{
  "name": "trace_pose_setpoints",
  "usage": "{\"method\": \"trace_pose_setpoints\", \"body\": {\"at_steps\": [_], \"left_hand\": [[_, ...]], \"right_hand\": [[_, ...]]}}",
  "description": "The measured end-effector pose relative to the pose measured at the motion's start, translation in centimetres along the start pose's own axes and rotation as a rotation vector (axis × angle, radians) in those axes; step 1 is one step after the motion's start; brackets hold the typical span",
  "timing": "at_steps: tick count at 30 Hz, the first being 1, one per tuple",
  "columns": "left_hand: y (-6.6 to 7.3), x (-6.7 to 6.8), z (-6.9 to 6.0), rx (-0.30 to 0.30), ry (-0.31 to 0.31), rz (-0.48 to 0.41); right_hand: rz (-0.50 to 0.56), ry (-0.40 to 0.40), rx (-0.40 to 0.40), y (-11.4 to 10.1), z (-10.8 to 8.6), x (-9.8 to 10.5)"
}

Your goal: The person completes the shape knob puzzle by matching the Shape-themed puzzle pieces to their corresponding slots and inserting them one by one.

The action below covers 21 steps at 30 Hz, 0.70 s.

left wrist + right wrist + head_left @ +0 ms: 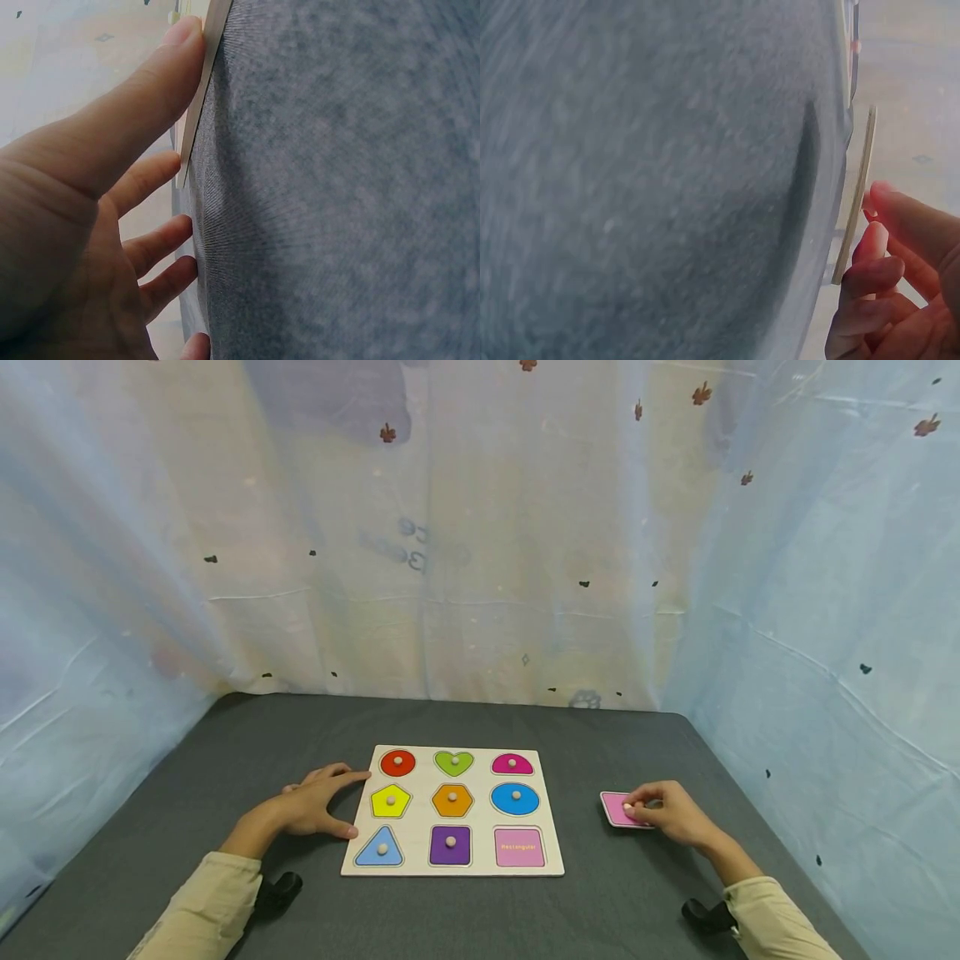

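A wooden shape puzzle board [480,814] lies on the table in the head view, with knobbed pieces in most of its recesses. Its lower right recess [519,847] is pink, reads "Rectangular" and holds no piece. My left hand [318,802] rests at the board's left edge, thumb and forefinger touching it, fingers spread. To the right of the board, my right hand [671,814] pinches the knob of a pink rectangular puzzle piece [613,807]. In the right wrist view that piece [859,195] is seen edge-on, raised off the cloth with a shadow beneath.
Dark grey cloth [420,914] covers the table. Pale patterned curtains [480,527] hang behind it and along both sides. A black wrist strap part [281,893] sits below the left wrist, and another black part [705,917] below the right one.
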<state>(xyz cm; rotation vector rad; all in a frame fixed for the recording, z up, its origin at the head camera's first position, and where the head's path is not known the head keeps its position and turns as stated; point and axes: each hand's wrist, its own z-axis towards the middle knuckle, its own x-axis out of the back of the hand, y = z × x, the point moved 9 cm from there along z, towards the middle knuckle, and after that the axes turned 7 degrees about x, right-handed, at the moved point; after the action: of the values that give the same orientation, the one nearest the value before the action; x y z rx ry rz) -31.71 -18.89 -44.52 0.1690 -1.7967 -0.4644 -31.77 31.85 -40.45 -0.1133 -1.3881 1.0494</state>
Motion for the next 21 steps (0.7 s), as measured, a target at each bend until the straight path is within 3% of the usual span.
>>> {"method": "trace_pose_setpoints", "body": {"at_steps": [12,21], "left_hand": [[0.1,0.2,-0.1,0.012,-0.007,0.007],[0.1,0.2,-0.1,0.004,-0.001,0.005]], "right_hand": [[0.023,-0.008,0.061,-2.4,0.8,-0.7],[0.058,-0.028,0.075,-3.0,1.0,-2.1]]}}
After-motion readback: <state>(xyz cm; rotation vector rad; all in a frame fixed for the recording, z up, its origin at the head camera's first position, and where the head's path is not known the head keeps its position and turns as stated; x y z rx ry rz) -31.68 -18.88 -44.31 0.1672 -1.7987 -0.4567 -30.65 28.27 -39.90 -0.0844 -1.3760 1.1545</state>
